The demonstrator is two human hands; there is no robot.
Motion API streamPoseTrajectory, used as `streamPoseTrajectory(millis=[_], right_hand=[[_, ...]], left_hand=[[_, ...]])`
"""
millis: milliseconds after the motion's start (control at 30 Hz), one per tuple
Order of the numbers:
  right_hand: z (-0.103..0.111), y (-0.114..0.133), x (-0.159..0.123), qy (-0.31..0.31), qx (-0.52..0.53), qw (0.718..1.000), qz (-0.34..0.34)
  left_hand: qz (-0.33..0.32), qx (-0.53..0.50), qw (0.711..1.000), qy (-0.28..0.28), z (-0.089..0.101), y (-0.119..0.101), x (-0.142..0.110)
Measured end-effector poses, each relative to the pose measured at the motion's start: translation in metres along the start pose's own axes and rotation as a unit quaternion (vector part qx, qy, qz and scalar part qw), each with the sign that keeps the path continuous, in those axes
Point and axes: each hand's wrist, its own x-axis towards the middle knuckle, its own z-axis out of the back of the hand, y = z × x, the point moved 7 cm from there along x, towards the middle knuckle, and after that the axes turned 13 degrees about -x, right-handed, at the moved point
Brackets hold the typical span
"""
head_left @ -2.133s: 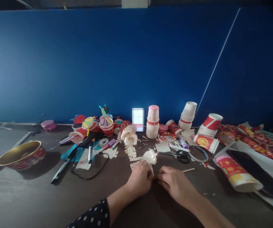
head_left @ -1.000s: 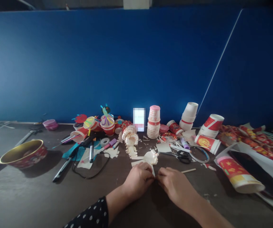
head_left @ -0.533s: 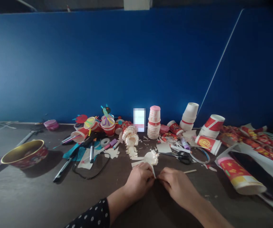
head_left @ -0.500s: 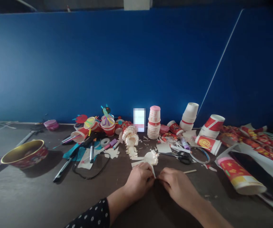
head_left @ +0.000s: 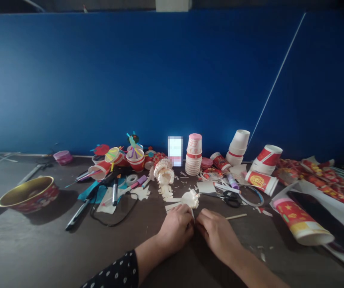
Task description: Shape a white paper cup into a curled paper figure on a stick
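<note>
A white paper cup [head_left: 190, 197] cut into strips lies at the table's middle, with several strips fanned out and some curled at its right side. My left hand [head_left: 176, 225] is closed on one of its strips, fingers bent inward. Close beside it, my right hand [head_left: 215, 229] pinches at the near end of the same strip; its fingertips are partly hidden. Just beyond stands a figure of curled white paper [head_left: 164, 172]. Black scissors [head_left: 231, 198] lie to the right of the cut cup, and a thin pale stick [head_left: 236, 217] lies by my right hand.
Stacked paper cups [head_left: 194, 158] stand at the back by a lit phone screen [head_left: 175, 151]. A gold-lined bowl [head_left: 29, 195] sits left, near a black pen [head_left: 78, 214]. On the right are a red cup [head_left: 302, 222] and a dark phone [head_left: 324, 224]. Paper scraps are scattered around.
My right hand has shifted slightly left and closer to my left hand, covering more of the strip's end. My left hand stays nearly in place.
</note>
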Motion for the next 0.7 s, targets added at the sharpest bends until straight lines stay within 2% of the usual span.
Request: streamPoseTrajectory(millis=[200,400,700], right_hand=[[-0.0005,0.0034,0.0023,-0.012,-0.008,1.0,0.027],[0.0027,0.006,0.0036,0.008,0.013,0.999,0.034],[0.0,0.0062,0.003,-0.001,0.002,0.999,0.036]], left_hand=[[0.007,-0.002,1.0,0.021,0.0022,-0.0023,-0.0002],[0.025,-0.043,0.999,0.004,0.0087,-0.0021,-0.0044],[0.015,-0.035,0.999,0.009,0.0013,-0.0005,-0.0041]])
